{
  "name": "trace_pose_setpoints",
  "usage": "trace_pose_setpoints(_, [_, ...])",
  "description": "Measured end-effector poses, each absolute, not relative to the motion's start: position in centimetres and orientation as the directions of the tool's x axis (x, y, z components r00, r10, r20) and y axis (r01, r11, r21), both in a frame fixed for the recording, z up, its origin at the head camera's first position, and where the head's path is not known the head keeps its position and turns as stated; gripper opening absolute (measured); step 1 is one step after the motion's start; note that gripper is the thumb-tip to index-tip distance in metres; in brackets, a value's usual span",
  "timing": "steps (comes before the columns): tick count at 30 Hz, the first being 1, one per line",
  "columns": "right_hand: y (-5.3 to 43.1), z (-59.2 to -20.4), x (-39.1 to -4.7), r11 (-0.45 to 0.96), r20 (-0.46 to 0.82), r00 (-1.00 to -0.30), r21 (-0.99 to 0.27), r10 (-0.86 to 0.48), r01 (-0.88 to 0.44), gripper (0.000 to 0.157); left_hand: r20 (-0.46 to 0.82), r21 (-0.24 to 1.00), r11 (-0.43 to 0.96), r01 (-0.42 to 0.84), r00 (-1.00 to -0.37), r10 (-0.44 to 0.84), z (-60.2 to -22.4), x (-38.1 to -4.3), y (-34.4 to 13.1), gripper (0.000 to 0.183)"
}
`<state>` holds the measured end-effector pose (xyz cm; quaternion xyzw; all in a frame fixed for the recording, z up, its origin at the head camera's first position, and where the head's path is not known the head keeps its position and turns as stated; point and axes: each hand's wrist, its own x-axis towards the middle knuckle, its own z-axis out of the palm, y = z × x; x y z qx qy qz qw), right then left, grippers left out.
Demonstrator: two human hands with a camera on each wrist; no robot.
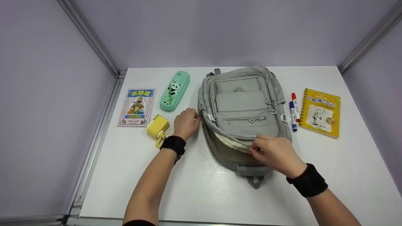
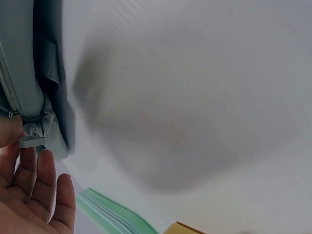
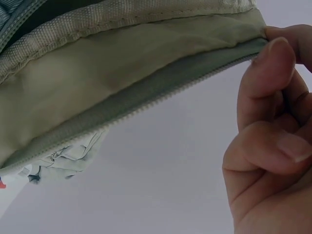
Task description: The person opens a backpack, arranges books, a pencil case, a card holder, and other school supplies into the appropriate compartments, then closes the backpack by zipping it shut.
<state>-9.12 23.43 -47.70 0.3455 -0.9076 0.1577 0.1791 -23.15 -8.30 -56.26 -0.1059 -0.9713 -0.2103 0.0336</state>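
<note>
A grey backpack (image 1: 241, 102) lies on the white table with its main zip partly undone at the near end, showing a pale lining (image 1: 230, 142). At the pack's left side, my left hand (image 1: 186, 123) pinches a zipper pull (image 2: 32, 141) between thumb and fingers. The zip's slider (image 2: 13, 114) shows beside the thumb in the left wrist view. My right hand (image 1: 276, 153) pinches the zipped edge of the front panel near the opening. In the right wrist view, that toothed edge (image 3: 161, 100) is stretched from the fingertips.
Left of the pack lie a green panda pencil case (image 1: 175, 91), a pink-bordered book (image 1: 137, 107) and a yellow box-shaped object with a crank-like arm (image 1: 158, 126). On the right are a red marker (image 1: 296, 106), a blue marker (image 1: 293, 116) and a yellow book (image 1: 320, 113). Walls enclose the table.
</note>
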Motion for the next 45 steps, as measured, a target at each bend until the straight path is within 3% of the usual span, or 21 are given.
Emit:
trace_pose_setpoints(14, [22.7, -47.8, -9.4, 0.701, 0.457, -0.677, -0.147, -0.578, -0.698, 0.015, 0.101, 0.329, 0.899, 0.289, -0.957, 0.270, -56.0, -22.2, -8.2, 0.012])
trace_pose_setpoints(22, [22.7, -47.6, -9.5, 0.706, 0.452, -0.685, -0.156, -0.571, -0.691, 0.013, 0.146, 0.389, 0.845, 0.368, -0.930, 0.337, -53.4, -20.2, -7.3, 0.047])
trace_pose_setpoints(25, [22.6, -47.6, -9.7, 0.713, 0.452, -0.690, -0.152, -0.566, -0.685, 0.010, 0.186, 0.450, 0.750, 0.485, -0.872, 0.453, -51.7, -18.6, -6.2, 0.061])
trace_pose_setpoints(29, [22.3, -47.5, -10.0, 0.720, 0.468, -0.679, -0.121, -0.566, -0.684, 0.008, 0.152, 0.483, 0.597, 0.641, -0.732, 0.664, -49.2, -16.0, -4.0, 0.073])
trace_pose_setpoints(32, [21.8, -47.4, -10.3, 0.713, 0.486, -0.656, -0.091, -0.577, -0.695, 0.008, 0.100, 0.431, 0.539, 0.724, -0.632, 0.768, -48.0, -14.6, -2.2, 0.078])
trace_pose_setpoints(35, [21.0, -47.4, -10.4, 0.701, 0.510, -0.631, -0.075, -0.585, -0.709, 0.013, 0.061, 0.358, 0.551, 0.754, -0.607, 0.792, -47.8, -14.1, -0.7, 0.080])
trace_pose_setpoints(38, [20.2, -47.4, -10.4, 0.689, 0.527, -0.618, -0.084, -0.583, -0.720, 0.017, 0.039, 0.270, 0.607, 0.747, -0.639, 0.768, -48.2, -14.1, 0.3, 0.074])
trace_pose_setpoints(45, [20.7, -47.5, -10.4, 0.673, 0.511, -0.659, -0.195, -0.551, -0.714, 0.013, 0.048, 0.178, 0.688, 0.704, -0.704, 0.708, -49.2, -14.1, 1.2, 0.010])
